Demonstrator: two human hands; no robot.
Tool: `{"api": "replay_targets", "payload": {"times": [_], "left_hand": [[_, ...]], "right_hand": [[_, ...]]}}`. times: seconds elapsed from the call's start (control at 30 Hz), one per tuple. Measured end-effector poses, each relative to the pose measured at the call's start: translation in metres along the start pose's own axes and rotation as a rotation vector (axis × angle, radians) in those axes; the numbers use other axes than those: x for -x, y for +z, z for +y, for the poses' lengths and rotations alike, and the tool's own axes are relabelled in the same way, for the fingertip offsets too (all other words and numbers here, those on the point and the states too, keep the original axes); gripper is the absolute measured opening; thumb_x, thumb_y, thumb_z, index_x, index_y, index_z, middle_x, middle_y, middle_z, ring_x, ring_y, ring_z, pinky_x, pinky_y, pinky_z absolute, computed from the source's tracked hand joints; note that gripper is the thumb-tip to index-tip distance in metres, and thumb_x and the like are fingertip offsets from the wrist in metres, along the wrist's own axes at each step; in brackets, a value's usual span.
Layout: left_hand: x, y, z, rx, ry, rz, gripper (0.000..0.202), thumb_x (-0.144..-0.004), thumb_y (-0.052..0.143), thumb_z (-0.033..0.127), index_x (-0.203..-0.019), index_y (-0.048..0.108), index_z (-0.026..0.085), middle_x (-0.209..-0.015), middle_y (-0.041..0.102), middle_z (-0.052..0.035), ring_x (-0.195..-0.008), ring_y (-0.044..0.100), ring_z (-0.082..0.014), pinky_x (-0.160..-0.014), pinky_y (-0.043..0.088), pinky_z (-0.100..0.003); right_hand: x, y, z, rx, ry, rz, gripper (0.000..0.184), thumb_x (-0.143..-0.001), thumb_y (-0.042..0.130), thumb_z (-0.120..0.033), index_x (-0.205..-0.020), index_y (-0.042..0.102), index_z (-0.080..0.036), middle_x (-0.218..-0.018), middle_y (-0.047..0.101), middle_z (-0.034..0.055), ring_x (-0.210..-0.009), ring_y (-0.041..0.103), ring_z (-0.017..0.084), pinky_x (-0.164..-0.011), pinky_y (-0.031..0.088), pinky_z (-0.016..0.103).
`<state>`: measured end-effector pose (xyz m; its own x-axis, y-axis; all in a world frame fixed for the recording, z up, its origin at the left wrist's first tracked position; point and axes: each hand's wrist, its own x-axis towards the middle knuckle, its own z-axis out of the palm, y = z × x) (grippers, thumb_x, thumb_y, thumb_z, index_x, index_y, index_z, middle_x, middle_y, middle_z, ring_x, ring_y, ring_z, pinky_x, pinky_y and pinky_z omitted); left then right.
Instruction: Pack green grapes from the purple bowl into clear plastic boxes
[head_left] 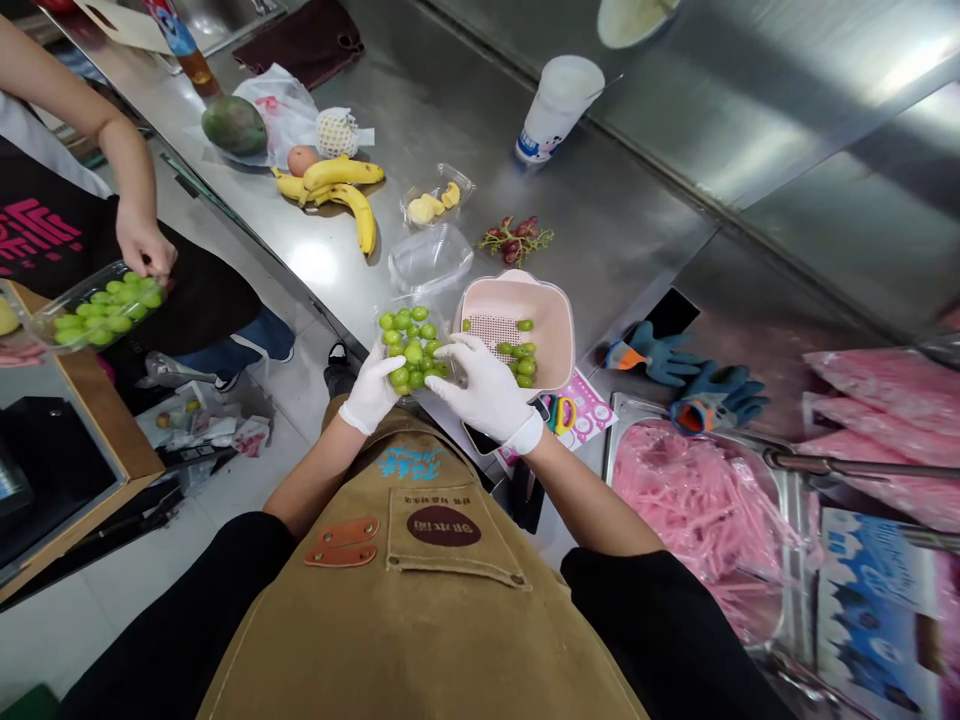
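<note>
At the far left, a co-worker's hand (146, 240) is meeting the end of another pack of grapes (105, 312), well apart from the person's own work. Nearer the middle, the gloved left hand (371, 392) is gripping the left side of a clear container (443, 318), its thumb lying over the edge beside the fruit. The green grapes (413, 352) are sitting loose inside, just in front of the apron (442, 640); each one is looking light, firm and smooth, likely slippery under the glove and apt to bruise or split if squeezed. The container is looking thin and likely flexing when pressed, so a low hold around side and base is seeming safer than pinching the rim. To its right, the gloved right hand (487, 390) is resting its curved fingers and thumb at the grapes; whether it is pinching one, I cannot tell. A single grape is calling for a soft fingertip hold around its widest part. Just beyond, the pink basket (568, 340) is standing with a few more grapes (526, 367) inside, its stiffer-looking rim offering a steadier hold.
</note>
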<state>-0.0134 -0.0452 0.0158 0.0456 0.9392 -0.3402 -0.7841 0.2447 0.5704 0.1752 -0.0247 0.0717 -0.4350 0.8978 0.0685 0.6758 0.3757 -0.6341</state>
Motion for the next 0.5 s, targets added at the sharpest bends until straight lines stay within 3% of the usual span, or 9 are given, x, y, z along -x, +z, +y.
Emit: {"api": "replay_targets", "payload": {"times": [0.13, 0.27, 0.37, 0.5], "left_hand": [[0.000, 0.002, -0.002, 0.002, 0.069, 0.038, 0.088, -0.079, 0.076, 0.007, -0.160, 0.054, 0.035, -0.153, 0.071, -0.0049, -0.144, 0.066, -0.0284, -0.122, 0.054, -0.044], [0.003, 0.002, -0.002, 0.010, 0.042, 0.034, 0.077, -0.089, 0.079, 0.020, -0.160, 0.054, 0.036, -0.153, 0.071, -0.0051, -0.147, 0.064, -0.0289, -0.125, 0.051, -0.046], [0.006, 0.005, 0.001, -0.032, 0.046, -0.021, 0.088, -0.082, 0.084, 0.013, -0.161, 0.053, 0.039, -0.158, 0.067, -0.0040, -0.152, 0.059, -0.0287, -0.129, 0.045, -0.048], [0.007, 0.006, 0.003, -0.081, 0.093, -0.045, 0.101, -0.074, 0.088, 0.010, -0.162, 0.050, 0.039, -0.162, 0.062, -0.0058, -0.159, 0.050, -0.0313, -0.134, 0.038, -0.050]], "right_hand": [[0.001, 0.003, -0.001, -0.050, 0.007, -0.081, 0.017, -0.094, 0.074, -0.033, -0.108, 0.075, -0.024, -0.129, 0.075, 0.0123, -0.115, 0.074, 0.031, -0.103, 0.059, 0.049], [-0.004, 0.004, 0.003, -0.123, 0.052, -0.021, 0.023, -0.096, 0.069, -0.034, -0.116, 0.075, -0.023, -0.113, 0.080, 0.0081, -0.097, 0.073, 0.025, -0.093, 0.058, 0.043], [-0.007, 0.004, 0.007, -0.145, 0.100, -0.013, 0.030, -0.095, 0.069, -0.038, -0.120, 0.075, -0.022, -0.100, 0.080, 0.0053, -0.083, 0.071, 0.023, -0.085, 0.057, 0.040], [-0.003, 0.004, 0.011, -0.219, 0.100, -0.007, 0.033, -0.095, 0.067, -0.040, -0.121, 0.075, -0.021, -0.106, 0.082, 0.0064, -0.090, 0.075, 0.025, -0.091, 0.059, 0.042]]}}
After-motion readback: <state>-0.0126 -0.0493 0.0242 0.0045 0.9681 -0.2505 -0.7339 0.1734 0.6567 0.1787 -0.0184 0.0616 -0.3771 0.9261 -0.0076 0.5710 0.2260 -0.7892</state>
